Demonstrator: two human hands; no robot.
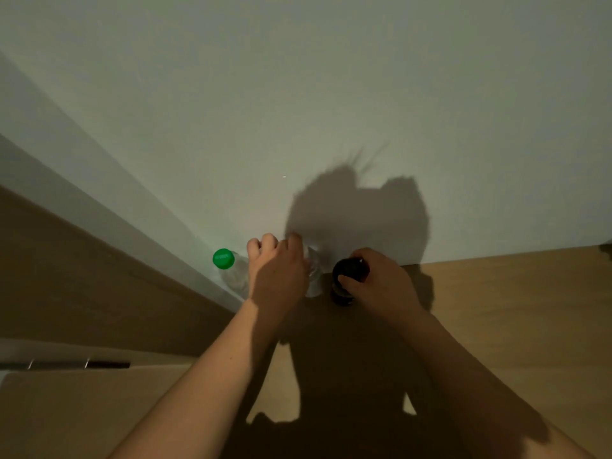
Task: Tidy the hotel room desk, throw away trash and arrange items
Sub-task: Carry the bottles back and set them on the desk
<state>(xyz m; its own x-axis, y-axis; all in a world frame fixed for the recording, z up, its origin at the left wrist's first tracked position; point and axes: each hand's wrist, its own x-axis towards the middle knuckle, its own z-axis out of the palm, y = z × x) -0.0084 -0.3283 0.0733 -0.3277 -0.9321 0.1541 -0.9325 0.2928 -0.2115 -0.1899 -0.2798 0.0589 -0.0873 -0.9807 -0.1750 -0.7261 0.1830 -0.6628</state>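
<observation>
Now both hands are at the far edge of the wooden surface (496, 309), close against the pale wall (331, 94). The left hand (276, 270) curls over the top of a clear, colourless plastic bottle (313, 276), fingers wrapped around its upper part; its cap is hidden under the fingers. The right hand (377, 279) grips a dark, round-topped bottle or jar (347, 276) from its 3 o'clock side, thumb and fingers closed around the black lid. The two hands stand just beside each other, the dark vessel touching or nearly touching the clear one; which, I cannot tell.

At 9 o'clock from the left hand a second clear plastic bottle with a bright green screw cap (223, 258) stands upright in the corner, just beside the left knuckles and nearer that hand than the right. All three vessels have their long axes vertical, seen almost straight down.

The clear bottles look thin-walled and crushable, probably light; the dark one seems stiffer. Heavy shadow from the arms covers the wood in front. My judgement: the bottles are being lined up along the wall.
</observation>
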